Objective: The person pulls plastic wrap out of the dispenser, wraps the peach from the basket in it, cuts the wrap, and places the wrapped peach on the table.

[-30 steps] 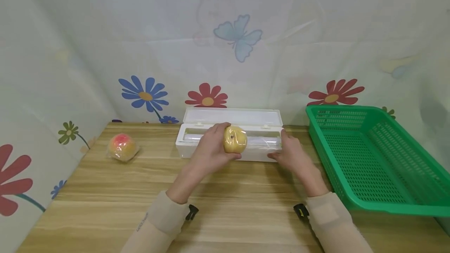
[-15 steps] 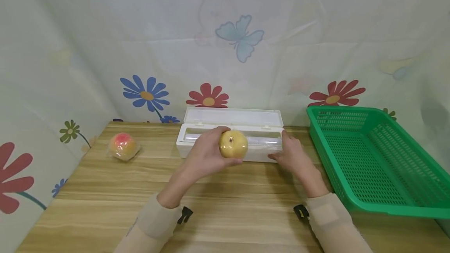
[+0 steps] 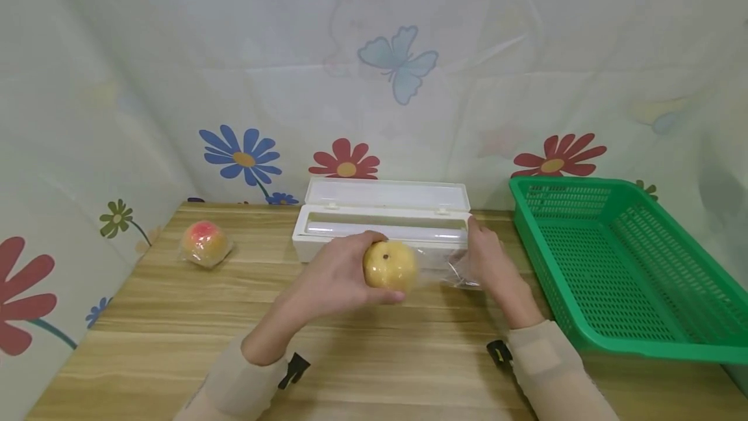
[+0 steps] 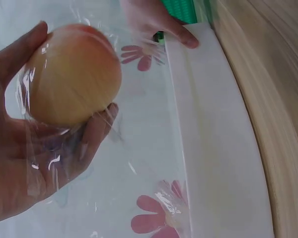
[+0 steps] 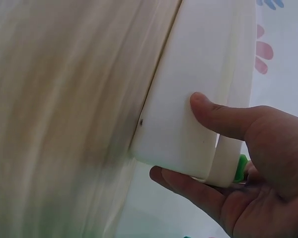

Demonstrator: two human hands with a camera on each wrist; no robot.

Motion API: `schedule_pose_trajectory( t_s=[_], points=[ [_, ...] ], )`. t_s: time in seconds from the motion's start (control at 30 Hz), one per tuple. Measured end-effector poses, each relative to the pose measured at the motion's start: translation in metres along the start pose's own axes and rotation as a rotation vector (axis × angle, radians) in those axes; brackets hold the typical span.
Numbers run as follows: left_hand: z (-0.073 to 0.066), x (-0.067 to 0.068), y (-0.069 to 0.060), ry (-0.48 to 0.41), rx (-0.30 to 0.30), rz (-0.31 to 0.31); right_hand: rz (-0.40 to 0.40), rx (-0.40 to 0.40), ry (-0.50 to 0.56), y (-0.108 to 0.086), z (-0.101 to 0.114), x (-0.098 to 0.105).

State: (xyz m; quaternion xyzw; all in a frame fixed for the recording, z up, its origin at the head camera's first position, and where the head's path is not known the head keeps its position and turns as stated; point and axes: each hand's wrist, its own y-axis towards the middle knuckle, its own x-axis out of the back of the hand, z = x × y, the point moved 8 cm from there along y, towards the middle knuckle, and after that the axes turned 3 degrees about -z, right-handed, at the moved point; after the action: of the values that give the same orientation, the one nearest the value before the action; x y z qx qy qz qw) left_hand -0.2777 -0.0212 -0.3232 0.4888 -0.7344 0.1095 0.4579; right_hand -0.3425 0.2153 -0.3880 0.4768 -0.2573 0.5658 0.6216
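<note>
A yellow peach point(image 3: 390, 266) with a red blush, in the left wrist view a peach point(image 4: 74, 74) draped in clear film, is held between the thumb and fingers of my left hand point(image 3: 333, 278). From it, cling film point(image 3: 432, 268) stretches back toward a white cling film dispenser point(image 3: 386, 195) with its lid raised. Inside the dispenser lies a film roll point(image 3: 386, 231). My right hand point(image 3: 489, 260) grips the dispenser's right end; in the right wrist view its thumb point(image 5: 208, 111) presses the front wall and the fingers lie around the end.
Another peach point(image 3: 204, 243), wrapped in film, sits at the left of the wooden table point(image 3: 245, 317). A green plastic basket point(image 3: 637, 343) stands at the right, close to my right forearm. A floral curtain point(image 3: 280, 83) hangs behind the table.
My left hand has drawn the peach toward me, away from the dispenser, and film now spans between them. More of the roll shows. The right hand stays at the dispenser's end.
</note>
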Motion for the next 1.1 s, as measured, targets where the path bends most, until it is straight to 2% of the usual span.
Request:
schedule_pose_trajectory(
  t_s=[0.13, 0.3, 0.47, 0.63, 0.87, 1.1],
  points=[
    [-0.004, -0.004, -0.006, 0.008, -0.06, 0.075, 0.012, -0.031, 0.036, 0.001, -0.003, -0.005],
    [-0.012, -0.007, -0.013, -0.013, -0.112, 0.131, 0.002, -0.038, 0.026, 0.003, -0.003, -0.006],
    [-0.012, -0.008, -0.021, -0.035, -0.089, 0.165, -0.001, -0.041, 0.026, 0.002, -0.002, -0.006],
    [-0.01, -0.011, -0.03, -0.059, -0.059, 0.225, -0.014, -0.04, 0.012, 0.001, -0.002, -0.006],
    [-0.014, -0.016, -0.037, -0.09, -0.082, 0.274, -0.006, -0.064, -0.013, 0.002, -0.005, -0.007],
    [-0.016, -0.023, -0.044, -0.124, -0.08, 0.362, -0.004, -0.062, -0.018, 0.003, -0.005, -0.005]
  ],
)
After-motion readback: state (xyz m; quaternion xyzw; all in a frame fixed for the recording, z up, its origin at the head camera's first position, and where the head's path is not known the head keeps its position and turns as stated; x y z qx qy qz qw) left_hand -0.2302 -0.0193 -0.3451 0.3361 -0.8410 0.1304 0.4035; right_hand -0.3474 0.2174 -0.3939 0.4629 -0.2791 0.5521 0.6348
